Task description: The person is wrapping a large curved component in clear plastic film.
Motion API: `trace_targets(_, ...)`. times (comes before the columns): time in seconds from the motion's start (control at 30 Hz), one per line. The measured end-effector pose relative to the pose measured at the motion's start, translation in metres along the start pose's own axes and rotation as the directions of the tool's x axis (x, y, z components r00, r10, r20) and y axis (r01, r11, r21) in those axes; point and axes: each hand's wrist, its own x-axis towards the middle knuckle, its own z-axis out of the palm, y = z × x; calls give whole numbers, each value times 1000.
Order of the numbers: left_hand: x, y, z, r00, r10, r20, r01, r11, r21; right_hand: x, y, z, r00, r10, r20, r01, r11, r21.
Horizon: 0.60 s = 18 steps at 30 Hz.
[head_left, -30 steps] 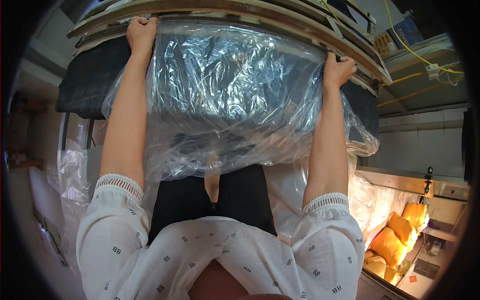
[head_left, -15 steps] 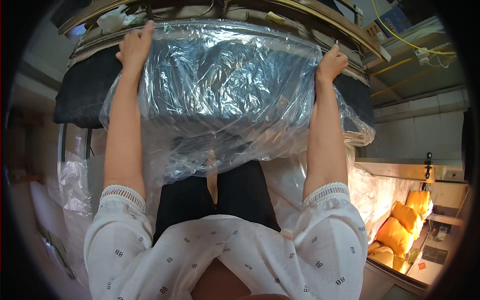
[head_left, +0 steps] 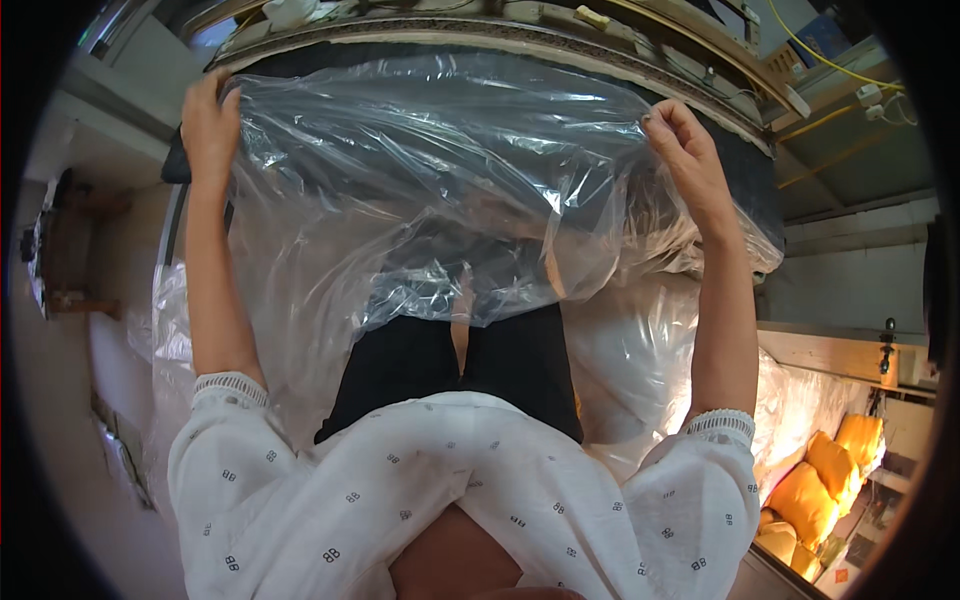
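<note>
A wide sheet of clear plastic film [head_left: 430, 150] is stretched between my two hands, its far edge running from one to the other. My left hand [head_left: 210, 125] pinches the film's far left corner. Closed on the far right corner is my right hand [head_left: 685, 150], thumb and fingers pressed together. Wrinkled and shiny, the film drapes toward me over my lap and black trousers. Beneath its far part lies a dark padded surface [head_left: 370, 62], partly seen through the film.
Behind the dark pad runs a long machine frame with a metal bar [head_left: 480, 32]. More clear film [head_left: 640, 350] hangs below, near my legs. Yellow bundles [head_left: 805, 500] lie in warm light at lower right. A yellow cable [head_left: 830, 65] and a blue box [head_left: 822, 38] are at upper right.
Both hands have come back from the bar toward me and spread farther apart, drawing the film's far edge off the bar. More of the dark pad's far side shows.
</note>
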Motion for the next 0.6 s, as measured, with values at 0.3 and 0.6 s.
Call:
trace_targets(0.3,-50,273,11,893,399,207,-197,762,-617,-30,-17,1,996,-92,-9,91,995,-37)
trace_targets(0.6,-61,260,64,882,290,373,140,594,-792,-121,21,-83,989,125,-81,-147,912,-383)
